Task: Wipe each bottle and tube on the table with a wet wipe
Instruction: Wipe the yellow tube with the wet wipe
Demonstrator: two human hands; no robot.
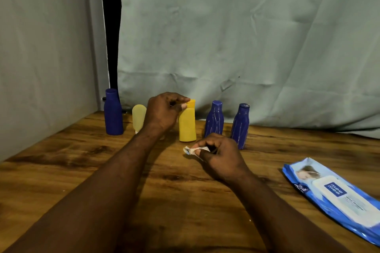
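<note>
At frame centre, my left hand (pixel 164 112) is pinching the yellow bottle (pixel 187 127) by its cap; my right hand's (pixel 221 155) fingers (pixel 202 151) are pinching a crumpled wet wipe (pixel 190 150) above the tabletop (pixel 82 170).

Bare forearms (pixel 107 187), left hand (pixel 164 112), right hand (pixel 223 157)

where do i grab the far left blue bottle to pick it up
Probably round the wide straight body of the blue bottle, coming from the front or the left: it stands upright, the neck is narrow, and the pale tube stands close on its right.
</note>
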